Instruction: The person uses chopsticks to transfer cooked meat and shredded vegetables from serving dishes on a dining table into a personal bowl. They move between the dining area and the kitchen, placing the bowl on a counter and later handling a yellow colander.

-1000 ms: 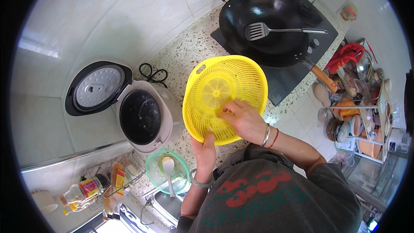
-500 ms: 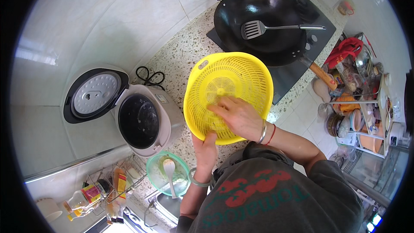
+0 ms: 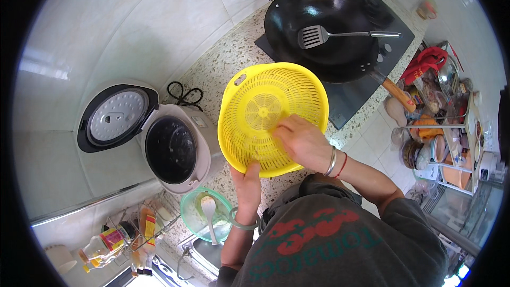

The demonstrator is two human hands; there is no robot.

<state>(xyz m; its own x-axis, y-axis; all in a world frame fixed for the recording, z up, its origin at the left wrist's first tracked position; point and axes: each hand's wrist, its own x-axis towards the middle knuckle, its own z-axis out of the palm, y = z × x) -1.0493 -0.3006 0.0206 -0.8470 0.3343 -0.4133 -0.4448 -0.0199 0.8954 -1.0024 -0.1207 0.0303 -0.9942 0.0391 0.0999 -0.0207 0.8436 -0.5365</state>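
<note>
A yellow slotted colander (image 3: pixel 287 87) is tipped up in front of my body, its inside facing up. My left hand (image 3: pixel 246 188) is closed on the near left part of its rim, thumb over the edge and the other fingers out of sight underneath. Inside the bowl is my right hand (image 3: pixel 305 141), its bent fingers drawn together near the slotted wall. Whatever lies between those fingertips, if anything, is hidden. To the left stands a rice cooker (image 3: pixel 204 143) with its lid (image 3: pixel 118 117) raised and its dark inner pot (image 3: pixel 169 151) showing some whitish residue.
Beyond the colander a black wok (image 3: pixel 287 16) sits on the cooktop (image 3: pixel 345 103), with a slotted metal turner (image 3: pixel 350 34) in it. A green basin (image 3: pixel 186 215) holding a white rice paddle (image 3: pixel 209 210) stands by the sink (image 3: pixel 210 250). Bottles and a crowded shelf flank the sides.
The colander has shifted slightly left and turned in my left hand. My right hand has moved a little to the right and nearer its right wall.
</note>
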